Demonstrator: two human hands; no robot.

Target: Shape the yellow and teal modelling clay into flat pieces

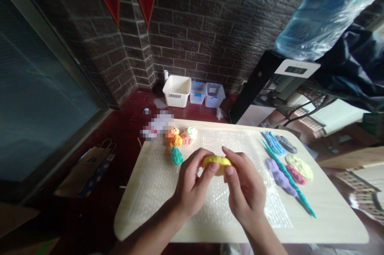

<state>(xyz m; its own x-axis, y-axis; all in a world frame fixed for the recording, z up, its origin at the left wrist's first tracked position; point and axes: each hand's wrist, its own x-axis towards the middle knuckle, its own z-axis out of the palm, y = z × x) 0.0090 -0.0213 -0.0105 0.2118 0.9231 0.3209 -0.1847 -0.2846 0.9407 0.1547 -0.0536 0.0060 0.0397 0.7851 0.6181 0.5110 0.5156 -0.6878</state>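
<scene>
L hand: fingers curled, partly closed, thumb on the near face of the yellow clay piece, gripping its L end. R hand: partly closed, thumb and fingers at the R end of same piece; index finger raised, approx. straight. Yellow piece is held betw. both hands, above the bubble wrap, near mid-table. Its underside is partly hidden by the thumbs.

Bubble wrap: flat on the light wood table, covering center and L portions.

L of hands, on the wrap: green clay lump, textured surface, just beside L hand. Beyond it, toward far edge: orange clay pieces, pink clay piece and white clay piece, grouped close together; exact shapes too small to tell.

R side of table: blue clay strips next to gray clay at far end; teal clay roll, long, tapered, laid diagonally betw. purple clay (L) and red clay w/ pale yellow clay (R).

Floor, past far table edge: white bin and 2 clear bins w/ blue latches, side by side near brick wall.
</scene>
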